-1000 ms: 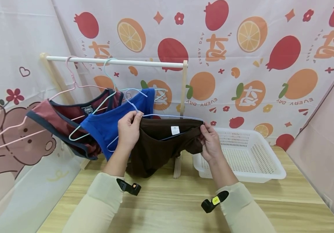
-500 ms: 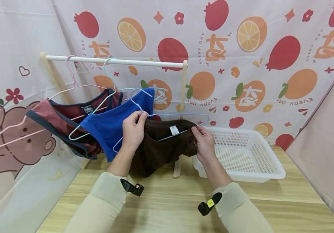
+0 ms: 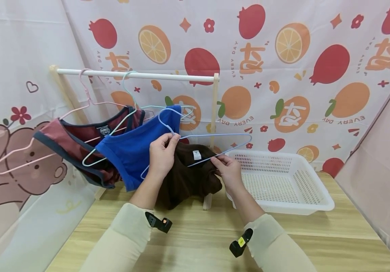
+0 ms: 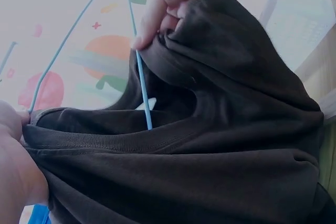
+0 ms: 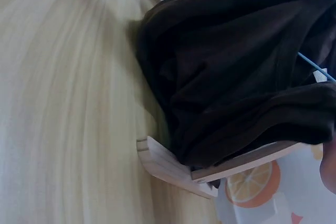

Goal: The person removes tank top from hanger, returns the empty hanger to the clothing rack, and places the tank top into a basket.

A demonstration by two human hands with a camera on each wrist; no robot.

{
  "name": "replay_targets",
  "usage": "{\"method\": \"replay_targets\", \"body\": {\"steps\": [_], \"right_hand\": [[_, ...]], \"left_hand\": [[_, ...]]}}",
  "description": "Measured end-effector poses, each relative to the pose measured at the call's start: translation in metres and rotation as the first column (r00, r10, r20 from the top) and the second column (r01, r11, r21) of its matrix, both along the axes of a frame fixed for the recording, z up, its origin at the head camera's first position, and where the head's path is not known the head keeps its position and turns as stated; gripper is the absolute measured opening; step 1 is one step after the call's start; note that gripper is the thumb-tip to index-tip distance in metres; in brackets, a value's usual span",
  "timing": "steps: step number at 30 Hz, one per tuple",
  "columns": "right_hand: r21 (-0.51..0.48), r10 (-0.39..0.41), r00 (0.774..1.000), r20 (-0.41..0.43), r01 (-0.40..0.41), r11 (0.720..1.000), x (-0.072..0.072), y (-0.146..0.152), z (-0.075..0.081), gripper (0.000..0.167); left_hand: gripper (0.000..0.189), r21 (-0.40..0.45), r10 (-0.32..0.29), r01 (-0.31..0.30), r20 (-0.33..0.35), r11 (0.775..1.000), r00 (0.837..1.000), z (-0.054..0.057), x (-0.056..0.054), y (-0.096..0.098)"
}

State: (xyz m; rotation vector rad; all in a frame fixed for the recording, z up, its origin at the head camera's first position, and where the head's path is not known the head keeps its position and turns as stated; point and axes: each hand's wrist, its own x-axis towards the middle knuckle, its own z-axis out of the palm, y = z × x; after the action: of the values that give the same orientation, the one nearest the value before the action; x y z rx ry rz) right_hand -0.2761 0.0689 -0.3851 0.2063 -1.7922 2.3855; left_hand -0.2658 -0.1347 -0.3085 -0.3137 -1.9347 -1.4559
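In the head view, my left hand (image 3: 162, 156) pinches a lavender-blue clothes hanger (image 3: 222, 135) at the base of its hook, with the edge of a dark brown tank top (image 3: 184, 185) under the fingers. The top droops below, its white label (image 3: 197, 155) showing inside the neckline. My right hand (image 3: 229, 172) grips the top's bunched right shoulder, thumb against the hanger's lower bar. The hanger's right end sticks out bare of cloth. Seen from the left wrist, the bar (image 4: 143, 82) runs into the neck opening. The hanger's left end is partly hidden behind my left hand.
A rack with a white rail (image 3: 167, 76) stands behind. On it hang a maroon vest (image 3: 79, 139) on a pink hanger and a blue top (image 3: 137, 147) on a mint hanger. A white plastic basket (image 3: 317, 204) sits on the wooden table (image 3: 195, 241) at right.
My right hand has moved left and down with the brown top's shoulder, off the hanger's right end, now bare. My left hand and the hanger have shifted slightly right.
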Motion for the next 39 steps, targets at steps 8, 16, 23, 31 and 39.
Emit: {"method": "replay_targets", "body": {"steps": [8, 16, 23, 31, 39], "right_hand": [[0.139, -0.017, 1.000, -0.025, 0.020, 0.990, 0.002, -0.009, -0.006, 0.022], [0.269, -0.049, 0.992, -0.113, 0.078, 0.960, 0.011, -0.020, -0.017, 0.022], [0.241, -0.175, 0.930, -0.324, 0.260, 0.935, 0.015, -0.026, -0.014, 0.023], [0.365, -0.198, 0.909, -0.366, 0.336, 0.868, 0.016, -0.030, -0.016, 0.019], [0.374, -0.199, 0.734, -0.649, 0.536, 0.757, 0.019, -0.034, -0.021, 0.001]], "left_hand": [[0.026, 0.001, -0.014, 0.014, 0.030, 1.000, 0.999, 0.001, 0.004, 0.005], [0.025, 0.044, -0.011, 0.007, 0.090, 0.999, 0.996, -0.007, 0.006, 0.008], [0.030, 0.093, -0.029, 0.025, 0.043, 0.995, 0.999, -0.004, 0.003, 0.009], [0.027, 0.096, -0.034, 0.030, 0.046, 0.995, 0.998, -0.003, 0.002, 0.009], [0.023, 0.060, -0.054, 0.053, 0.014, 0.997, 0.998, -0.003, 0.002, 0.013]]}}
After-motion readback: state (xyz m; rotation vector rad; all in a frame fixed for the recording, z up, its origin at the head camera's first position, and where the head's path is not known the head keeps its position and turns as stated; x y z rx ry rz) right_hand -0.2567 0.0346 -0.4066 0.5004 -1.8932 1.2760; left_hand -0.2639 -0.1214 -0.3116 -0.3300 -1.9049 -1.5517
